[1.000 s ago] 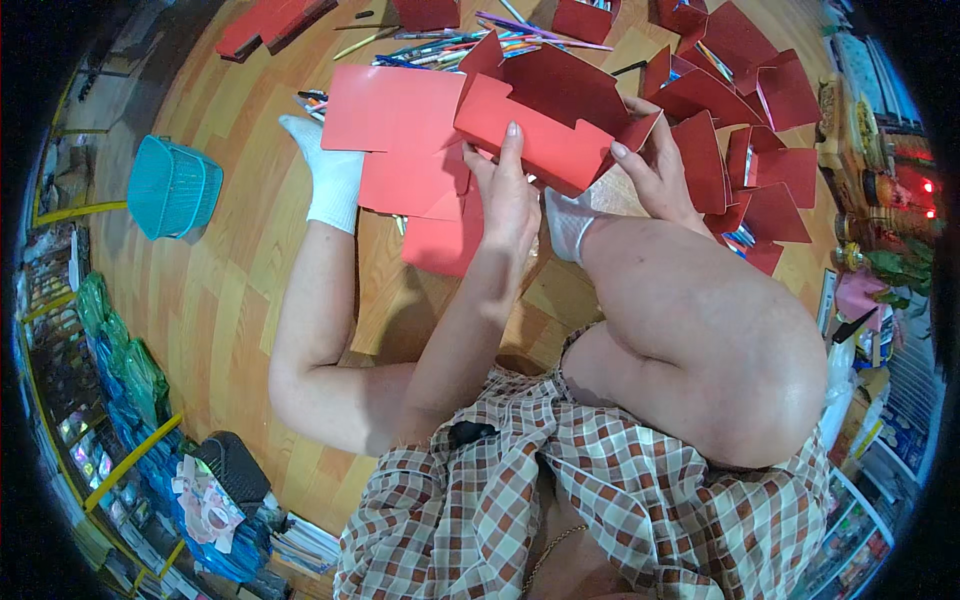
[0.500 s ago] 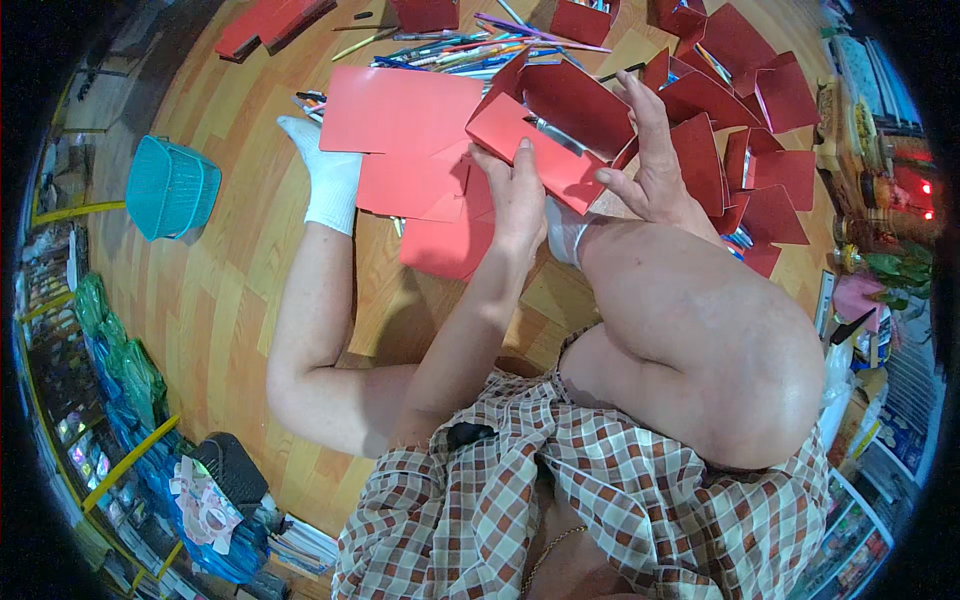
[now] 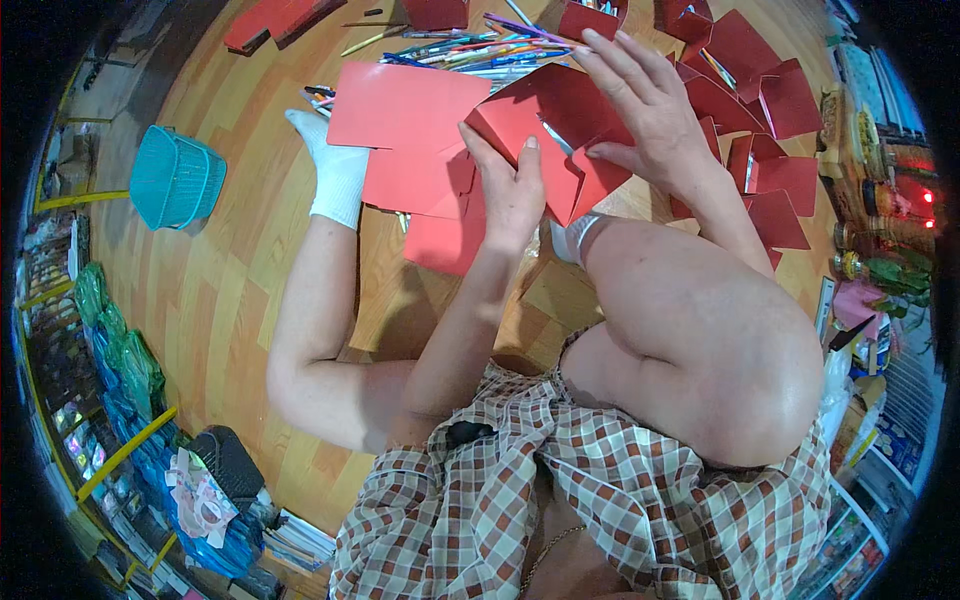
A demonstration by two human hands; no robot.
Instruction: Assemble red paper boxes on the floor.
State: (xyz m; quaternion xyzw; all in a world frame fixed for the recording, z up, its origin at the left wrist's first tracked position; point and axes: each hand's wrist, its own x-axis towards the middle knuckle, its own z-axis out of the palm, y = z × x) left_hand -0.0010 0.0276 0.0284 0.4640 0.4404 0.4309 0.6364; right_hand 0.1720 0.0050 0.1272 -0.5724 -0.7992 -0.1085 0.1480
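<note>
A red cardboard box [image 3: 512,127] with raised, darker-sided flaps is in front of me, near my right foot. My left hand [image 3: 515,198] grips its near side, thumb on the front panel and fingers mostly hidden beneath. Inside the box a bit of some pale, slim items [image 3: 556,137] shows. Over the box's right side is my right hand [image 3: 655,115], its fingers stretched out and apart, with the thumb close to a bent end flap [image 3: 598,180]. Flat red card sheets [image 3: 408,105] lie overlapping to the left of the box.
Behind the box lies a loose heap of pens and pencils [image 3: 470,55]. Several open red boxes [image 3: 785,100], some holding pens, crowd the right. A teal basket [image 3: 175,180] stands on the wooden floor at left. My bent legs frame the work area; shelves line both sides.
My right hand has moved up and spread over the box. The box has tilted, its right end flap now folded down toward me. My left hand keeps its grip.
</note>
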